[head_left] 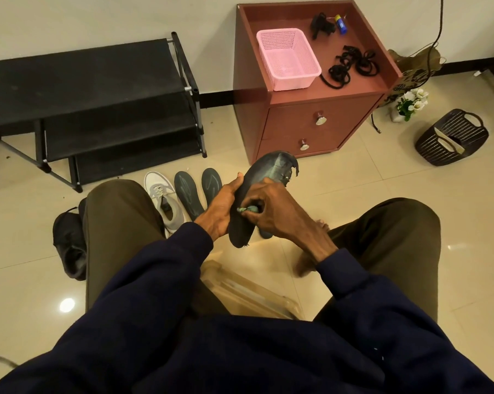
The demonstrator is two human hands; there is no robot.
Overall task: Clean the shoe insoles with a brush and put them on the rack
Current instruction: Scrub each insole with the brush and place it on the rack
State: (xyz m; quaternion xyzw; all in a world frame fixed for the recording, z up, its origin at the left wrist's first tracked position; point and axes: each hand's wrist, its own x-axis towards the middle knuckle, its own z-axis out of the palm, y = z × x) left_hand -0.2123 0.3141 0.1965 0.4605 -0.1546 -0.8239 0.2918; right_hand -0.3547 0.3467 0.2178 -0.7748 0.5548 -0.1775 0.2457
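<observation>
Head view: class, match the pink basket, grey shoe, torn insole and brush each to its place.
Things:
1 pink basket
2 grey shoe
3 torn insole
4 brush

Places:
A in the right hand
B on the cabinet
C on the floor beside two insoles
D in the left hand

Pairs: 1-B, 2-C, 3-D, 4-A

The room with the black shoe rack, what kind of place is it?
Most likely a room in someone's home, perhaps by the entrance. A black shoe rack stands against the wall, a wooden cabinet with two drawers sits beside it, and a white sneaker and insoles lie on the tiled floor.
</observation>
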